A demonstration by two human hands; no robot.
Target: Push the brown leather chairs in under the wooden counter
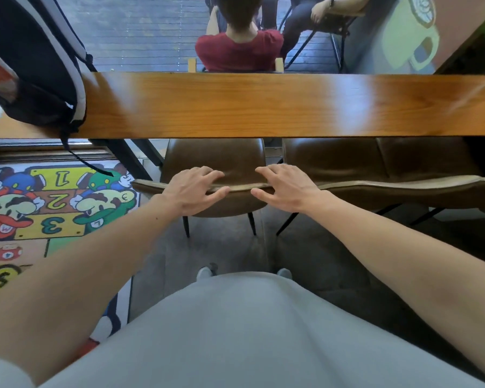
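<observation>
The left hand (192,189) and right hand (286,189) are gripping the top edge of the brown leather chair (213,158), sitting partly under the wooden counter (263,105), likely calling for an even forward push.

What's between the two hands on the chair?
Only the bare top edge of the chair, between the left hand and right hand, seen in the head view.

The counter (263,105) hides the chair's (213,155) seat front; the frame edge crops the backpack (25,65).
</observation>
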